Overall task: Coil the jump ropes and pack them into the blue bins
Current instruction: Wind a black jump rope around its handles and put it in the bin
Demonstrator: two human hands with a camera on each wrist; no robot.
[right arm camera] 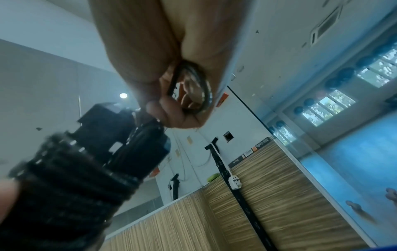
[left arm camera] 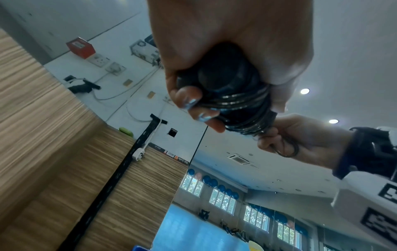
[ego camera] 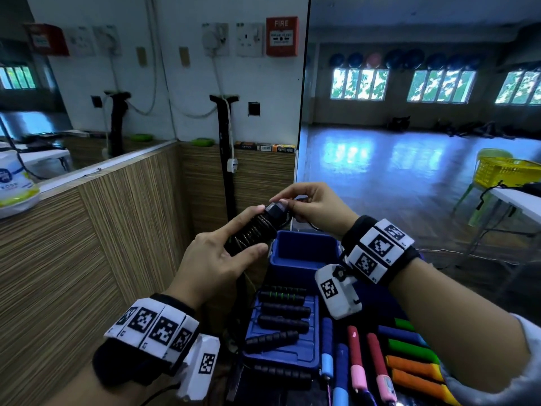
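**Rope wrap almost done**

Left hand holds the black handles, fingers curled round them, above the blue bin. Right hand pinches the last loop of cord. It seems best to pull the loop snug and tuck it in, so the coil stays tight.

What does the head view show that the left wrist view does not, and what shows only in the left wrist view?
Only the head view: the open blue bin, black handles lying on a blue lid, and coloured handles beside them. Only the left wrist view: a small cord loop in the right palm, and ceiling lights. Both: the left hand gripping the cord-wrapped handles, and the right hand at their end.
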